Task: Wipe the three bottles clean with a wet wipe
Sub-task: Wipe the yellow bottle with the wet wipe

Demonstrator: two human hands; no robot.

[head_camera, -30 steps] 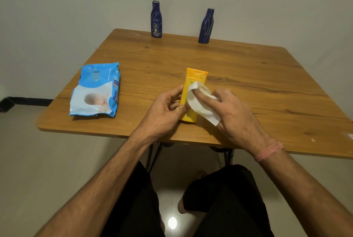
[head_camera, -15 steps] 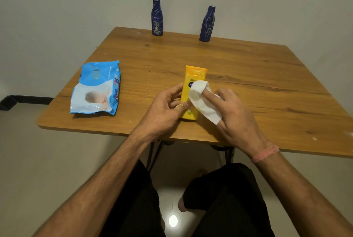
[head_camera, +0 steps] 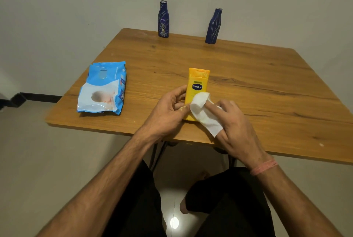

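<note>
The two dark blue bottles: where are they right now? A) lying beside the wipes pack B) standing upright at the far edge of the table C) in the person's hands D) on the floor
B: both blue bottles stand upright at the table's far edge.

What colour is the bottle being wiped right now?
Yellow, with a dark blue oval logo on its front. The bottle shows best in the head view.

Wooden counter [head_camera: 248, 76] — square top, warm grain, set against a pale wall [head_camera: 76, 7]. Dark metal legs [head_camera: 155, 157] show under its near edge. Glossy light floor [head_camera: 38, 160] below, one bright lamp reflection [head_camera: 174, 223] on it. Black baseboard strip [head_camera: 28, 97] along the wall at left. Pink band [head_camera: 264, 167] on one wrist; black trousers [head_camera: 229, 208] — a bare foot [head_camera: 184, 207] between.
</note>
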